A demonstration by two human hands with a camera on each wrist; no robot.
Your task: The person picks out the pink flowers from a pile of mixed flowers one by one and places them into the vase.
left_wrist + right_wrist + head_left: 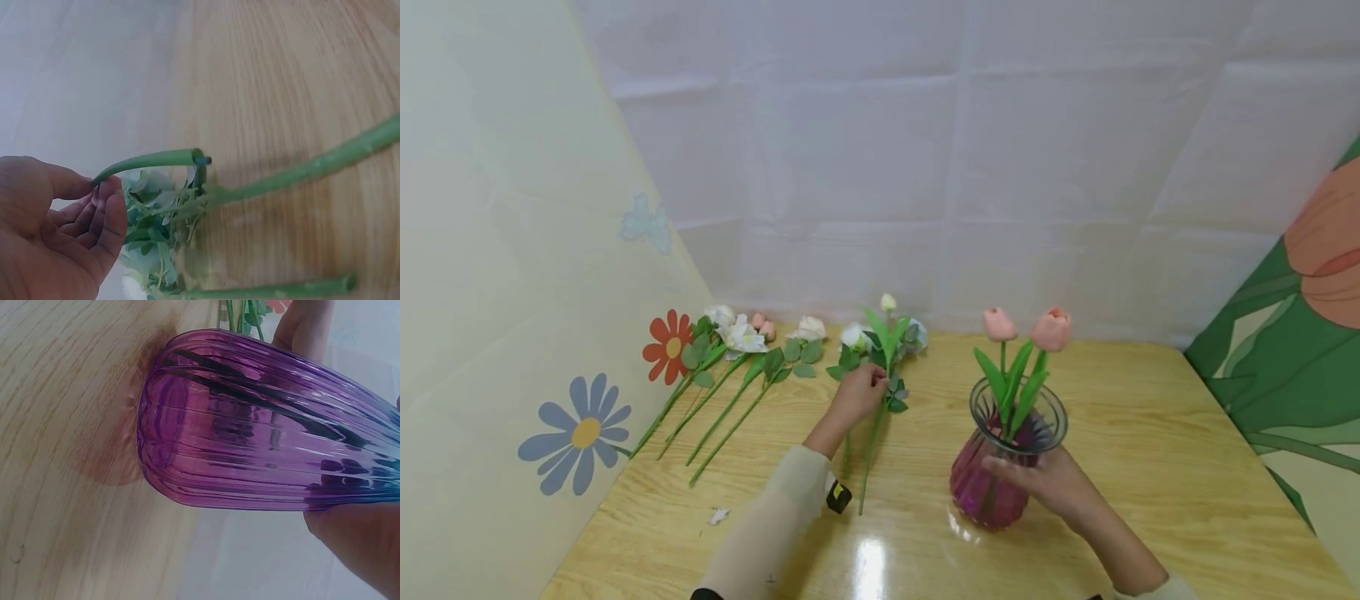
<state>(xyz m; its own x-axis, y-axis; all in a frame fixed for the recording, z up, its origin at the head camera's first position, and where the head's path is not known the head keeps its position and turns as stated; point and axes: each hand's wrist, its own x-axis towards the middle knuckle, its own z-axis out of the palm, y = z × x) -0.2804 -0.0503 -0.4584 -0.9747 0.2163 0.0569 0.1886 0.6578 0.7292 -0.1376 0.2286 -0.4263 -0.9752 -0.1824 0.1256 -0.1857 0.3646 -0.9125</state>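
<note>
In the head view my left hand (859, 393) is at the stem of a pale-budded flower (888, 303) with long green leaves. The left wrist view shows its thumb and forefinger pinching a green stem (147, 161) that has a dark tip. My right hand (1054, 483) grips a ribbed glass vase (988, 483), purple below with a clear bluish rim. Two pink tulips (1052, 330) stand in the vase's mouth. Up close, the right wrist view has the purple vase (250, 431) between thumb and fingers; its contact with the table cannot be told.
White roses with leaves (853, 337) lie just behind my left hand. Farther left, a row of stemmed flowers (742, 335) lies along the table (1150, 467). A white scrap (718, 516) is near the front left. A white cloth backdrop (865, 167) stands behind.
</note>
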